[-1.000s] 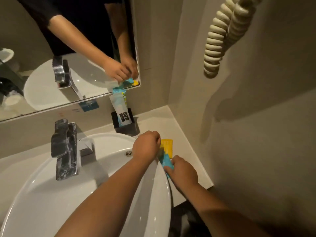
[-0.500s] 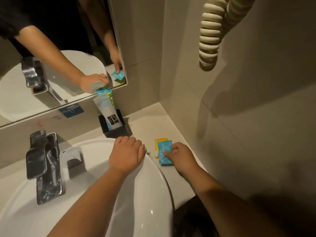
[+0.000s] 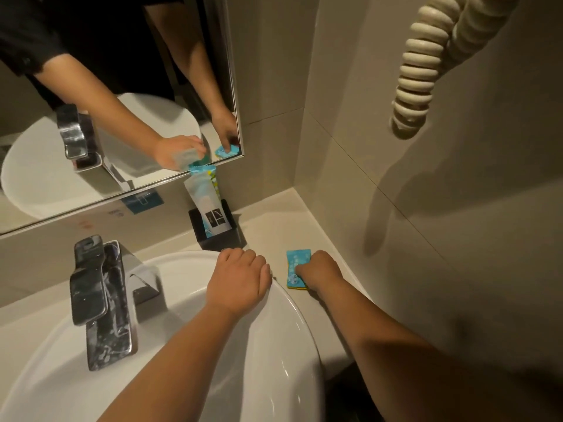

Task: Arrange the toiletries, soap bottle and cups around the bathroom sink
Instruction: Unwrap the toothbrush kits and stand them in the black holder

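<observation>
A small blue packet (image 3: 297,263) lies on top of a yellow packet (image 3: 297,287) on the beige counter (image 3: 304,214), right of the white sink (image 3: 283,345). My right hand (image 3: 321,271) holds the blue packet at its right edge with curled fingers and thumb. My left hand (image 3: 239,278) rests on the sink's far right rim with its fingers curled and nothing in it. A black holder (image 3: 217,236) by the mirror carries upright toiletry packets (image 3: 205,205).
A chrome tap (image 3: 100,300) stands at the sink's left. The mirror (image 3: 122,86) runs along the back wall. A cream coiled cord (image 3: 420,71) hangs on the right wall. The counter ends in a corner behind the packets.
My right hand carried the blue packet back onto the yellow one, covering it. My left hand let go of the packets and drew back to the sink rim.
</observation>
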Tool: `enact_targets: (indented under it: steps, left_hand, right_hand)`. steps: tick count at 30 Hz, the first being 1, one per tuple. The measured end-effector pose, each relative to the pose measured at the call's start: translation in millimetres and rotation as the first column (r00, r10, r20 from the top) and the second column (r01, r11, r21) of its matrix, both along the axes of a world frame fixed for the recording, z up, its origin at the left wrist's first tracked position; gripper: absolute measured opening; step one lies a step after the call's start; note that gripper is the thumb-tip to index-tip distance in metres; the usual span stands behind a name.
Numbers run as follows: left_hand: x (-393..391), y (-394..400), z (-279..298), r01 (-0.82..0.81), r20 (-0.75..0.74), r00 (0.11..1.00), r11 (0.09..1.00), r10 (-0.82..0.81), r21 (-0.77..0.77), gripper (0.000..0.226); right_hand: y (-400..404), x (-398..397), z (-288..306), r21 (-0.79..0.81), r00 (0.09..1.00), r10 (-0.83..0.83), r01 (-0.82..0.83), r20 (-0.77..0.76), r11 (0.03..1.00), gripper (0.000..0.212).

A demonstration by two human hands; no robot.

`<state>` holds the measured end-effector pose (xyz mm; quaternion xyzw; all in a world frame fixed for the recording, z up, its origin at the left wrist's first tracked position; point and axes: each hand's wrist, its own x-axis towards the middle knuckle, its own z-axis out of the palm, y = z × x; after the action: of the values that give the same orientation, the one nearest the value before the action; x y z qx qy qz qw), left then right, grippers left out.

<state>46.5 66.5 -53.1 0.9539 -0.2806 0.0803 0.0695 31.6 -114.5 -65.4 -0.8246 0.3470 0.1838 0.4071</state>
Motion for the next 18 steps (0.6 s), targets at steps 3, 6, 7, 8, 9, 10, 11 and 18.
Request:
enact_targets:
  steps: [3,6,7,8,9,10,11,18]
  left_hand:
    - [-0.5,0.5,0.9,-0.012,-0.03,0.999,1.0,0.012,-0.006,0.043]
    - [-0.6,0.8,2.4,-0.016,-0.073,0.997,1.0,0.016,0.007,0.045]
    - [-0.5,0.8,2.6,-0.014,-0.088,0.996,1.0,0.015,0.008,0.046]
    - [-0.8,0.8,3.1,-0.015,-0.098,0.995,1.0,0.015,0.008,0.047]
    - [-1.0,0.7,4.2,-0.015,-0.1,0.995,1.0,0.016,0.008,0.048]
    - [-1.2,0.5,5.6,-0.013,-0.098,0.995,1.0,0.013,0.008,0.048]
    - [-1.3,0.5,7.3,-0.008,-0.097,0.995,1.0,0.009,0.007,0.049]
    - [-2.8,10.5,14.3,0.073,-0.104,0.992,0.997,-0.075,-0.021,0.043]
  right_hand:
    - [1.5,-0.5,2.7,0.157,0.997,-0.077,0.075,0.007,0.985,0.016]
    - [-1.5,-6.1,10.3,0.327,0.988,-0.143,0.116,0.058,0.938,0.011]
    - [-3.5,-7.6,14.0,0.379,0.982,-0.166,0.121,0.088,0.917,0.011]
    - [-5.2,-8.6,19.1,0.427,0.975,-0.189,0.123,0.117,0.896,0.012]
    - [-7.0,-8.8,24.5,0.464,0.969,-0.205,0.118,0.141,0.878,0.011]
    - [-8.4,-8.6,30.5,0.494,0.963,-0.213,0.107,0.163,0.863,0.012]
    - [-9.9,-7.7,36.3,0.52,0.959,-0.213,0.089,0.184,0.85,0.013]
    - [0.3,24.5,74.9,0.58,0.928,-0.09,-0.148,0.361,0.801,0.025]
